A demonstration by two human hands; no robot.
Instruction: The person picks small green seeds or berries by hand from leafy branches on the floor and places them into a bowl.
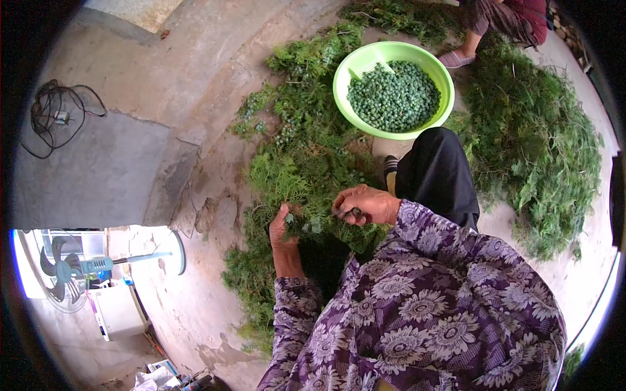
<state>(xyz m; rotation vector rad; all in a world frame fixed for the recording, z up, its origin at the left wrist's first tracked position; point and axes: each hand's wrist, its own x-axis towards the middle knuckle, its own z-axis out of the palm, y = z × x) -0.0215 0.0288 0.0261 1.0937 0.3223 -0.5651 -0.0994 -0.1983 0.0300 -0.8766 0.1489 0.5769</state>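
Observation:
My left hand (283,238) is closed around a green leafy branch (310,212) in front of my lap, its thumb pointing up. Just right of it, my right hand (366,205) has its fingers curled inward, with small dark round pieces at the fingertips. Beyond my knee stands a light green basin (447,81) holding many small green-blue cones (398,98). A light green scoop or similar piece (362,63) lies in the basin at its back left.
Cut branches (306,111) spread left of the basin, and a large pile (535,143) lies at right. Another person (486,16) sits at the top right. A coiled cable (57,117) and a fan (65,268) are at left.

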